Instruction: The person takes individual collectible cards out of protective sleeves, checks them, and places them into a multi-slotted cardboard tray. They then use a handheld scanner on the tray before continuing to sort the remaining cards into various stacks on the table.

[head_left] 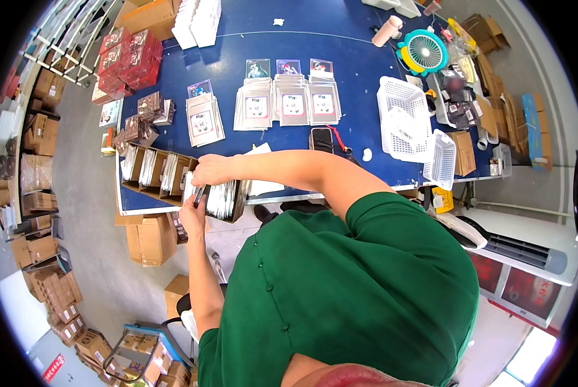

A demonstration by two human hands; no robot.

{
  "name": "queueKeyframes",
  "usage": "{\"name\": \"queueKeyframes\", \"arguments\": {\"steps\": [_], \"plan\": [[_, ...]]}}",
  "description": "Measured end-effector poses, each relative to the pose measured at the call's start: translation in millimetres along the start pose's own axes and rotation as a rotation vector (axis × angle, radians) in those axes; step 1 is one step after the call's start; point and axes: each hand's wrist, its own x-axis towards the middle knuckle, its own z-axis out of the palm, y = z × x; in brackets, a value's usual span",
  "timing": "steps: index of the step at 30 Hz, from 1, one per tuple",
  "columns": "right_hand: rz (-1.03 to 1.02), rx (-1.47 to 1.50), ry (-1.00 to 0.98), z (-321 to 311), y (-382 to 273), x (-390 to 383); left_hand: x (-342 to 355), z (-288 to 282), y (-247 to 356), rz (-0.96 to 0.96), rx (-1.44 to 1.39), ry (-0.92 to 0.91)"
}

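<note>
Both hands are at a cardboard box (238, 208) on the table's near left edge, its compartments packed with upright cards in clear sleeves (221, 201). My left hand (193, 214) is at the box's near side, its thumb and fingers pinched on cards. Just beyond it, my right hand (213, 170) reaches across from the right. Its fingers curl down into the same compartment, and what they grip is hidden. Farther left, other compartments hold more sleeved cards (148, 168).
Stacks of cards (293, 103) lie in a row on the blue table (340, 58), with another stack (205, 122) to the left. Red boxes (131, 59) stand at the back left. A phone (321, 139), white baskets (385, 103) and a small fan (424, 51) are to the right.
</note>
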Motion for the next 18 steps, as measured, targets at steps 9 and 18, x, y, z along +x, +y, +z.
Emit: {"name": "queueKeyframes", "arguments": {"steps": [9,18], "plan": [[0.087,0.083,-0.098,-28.6,2.7,7.4,1.9,-18.1,4.2,0.019,-0.165,-0.067],[-0.024,0.05,-0.132,-21.6,7.4,-2.7,11.7,-18.2,-22.1,-0.082,-0.74,-0.214]]}}
